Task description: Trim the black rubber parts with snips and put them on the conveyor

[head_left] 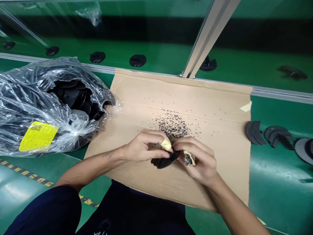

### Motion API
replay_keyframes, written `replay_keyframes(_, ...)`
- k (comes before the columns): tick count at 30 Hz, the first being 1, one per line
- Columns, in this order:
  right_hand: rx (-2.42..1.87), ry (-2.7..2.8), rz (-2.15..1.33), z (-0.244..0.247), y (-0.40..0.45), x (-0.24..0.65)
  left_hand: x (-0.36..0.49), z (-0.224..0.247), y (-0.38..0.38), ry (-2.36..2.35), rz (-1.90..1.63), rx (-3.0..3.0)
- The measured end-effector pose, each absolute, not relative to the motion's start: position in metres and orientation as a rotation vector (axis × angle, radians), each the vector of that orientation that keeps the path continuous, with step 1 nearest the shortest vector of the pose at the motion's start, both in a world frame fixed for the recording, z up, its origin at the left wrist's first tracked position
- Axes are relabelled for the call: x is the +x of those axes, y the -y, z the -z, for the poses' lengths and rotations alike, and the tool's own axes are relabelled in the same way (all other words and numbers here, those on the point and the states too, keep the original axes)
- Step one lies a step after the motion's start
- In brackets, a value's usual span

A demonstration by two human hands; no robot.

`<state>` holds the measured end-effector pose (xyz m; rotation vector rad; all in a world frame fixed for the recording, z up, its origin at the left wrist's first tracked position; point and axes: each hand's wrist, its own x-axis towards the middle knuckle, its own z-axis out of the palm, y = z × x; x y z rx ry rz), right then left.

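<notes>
A round black part (163, 162) is held low over the cardboard sheet (137, 173), between my two hands. My left hand (149, 146) has its thumb and a yellow-wrapped finger pinched together at the part's upper edge; whatever is between those fingertips is too small to name. My right hand (199, 157) grips the part's right side, and its thumb has a yellow wrap with something dark and shiny on it. Just beyond the hands, a scatter of tiny black pieces (174, 124) lies on the cardboard.
On the left sits a clear plastic bag (26, 98) of black parts with a yellow label (38, 136). Several black parts, including a curved one (255, 133), lie on the green surface at right. A metal-framed glass panel (156, 42) with a post (207, 39) stands behind.
</notes>
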<state>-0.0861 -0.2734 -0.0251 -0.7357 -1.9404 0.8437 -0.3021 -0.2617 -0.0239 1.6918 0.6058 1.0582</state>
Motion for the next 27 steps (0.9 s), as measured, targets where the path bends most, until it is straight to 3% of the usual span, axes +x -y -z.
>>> replay_keyframes(15,-0.754,1.812,-1.113,0.011,0.267,-0.088,-0.302,0.028,0.264,-0.605,-0.821,1.266)
replay_keyframes(27,-0.748,1.873,-0.736,0.021,0.278,-0.089,-0.299,0.03,0.262,-0.608,-0.907,1.438)
